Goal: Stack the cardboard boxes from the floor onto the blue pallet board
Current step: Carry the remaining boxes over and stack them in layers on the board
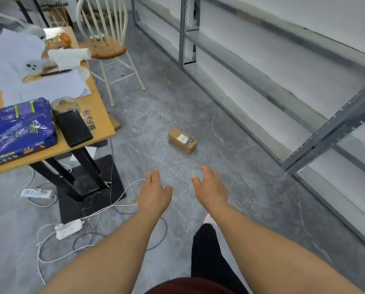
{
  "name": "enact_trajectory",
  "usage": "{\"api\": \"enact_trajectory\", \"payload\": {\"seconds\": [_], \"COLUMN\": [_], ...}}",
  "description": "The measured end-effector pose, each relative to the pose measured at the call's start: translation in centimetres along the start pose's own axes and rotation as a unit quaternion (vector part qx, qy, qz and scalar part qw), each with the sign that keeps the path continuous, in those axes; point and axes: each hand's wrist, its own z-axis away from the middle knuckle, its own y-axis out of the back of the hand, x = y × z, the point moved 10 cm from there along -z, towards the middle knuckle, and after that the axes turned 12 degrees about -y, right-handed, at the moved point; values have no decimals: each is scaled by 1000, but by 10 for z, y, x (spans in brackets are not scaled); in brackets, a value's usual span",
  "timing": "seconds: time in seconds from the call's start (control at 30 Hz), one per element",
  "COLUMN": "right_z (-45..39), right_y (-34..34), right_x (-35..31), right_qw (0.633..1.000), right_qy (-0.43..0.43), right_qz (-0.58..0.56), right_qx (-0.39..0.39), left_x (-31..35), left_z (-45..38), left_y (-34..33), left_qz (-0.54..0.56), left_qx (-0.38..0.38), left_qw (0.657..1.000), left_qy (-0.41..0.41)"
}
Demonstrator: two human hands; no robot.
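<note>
Fingers of our left hand [155,193] and right hand [209,187] are loosely spread and hold nothing, both reaching out over the grey floor [230,166], well short of the cardboard box [182,140]. That box lies flat on the floor ahead of us, between the bench [101,115] on the left and the metal shelving [304,115] on the right, its white label too blurred to read. We cannot see any blue pallet board, and the bench is cut off at the left edge.
</note>
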Motion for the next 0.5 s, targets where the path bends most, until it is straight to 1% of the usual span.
{"api": "enact_trajectory", "payload": {"seconds": [0.2, 0.37, 0.5], "right_z": [-110, -223, -305], "right_y": [3, 27, 40], "right_x": [-46, -76, -91], "right_qw": [999, 999, 998], "right_qy": [25, 25, 26], "right_qz": [5, 16, 22], "right_qx": [-25, -38, -52], "left_x": [15, 52, 77], "left_z": [-111, -216, -289], "left_y": [2, -7, -18], "left_qz": [-5, 1, 15], "left_qx": [-2, -8, -13], "left_qw": [1000, 999, 998], "left_qy": [23, 32, 58]}}
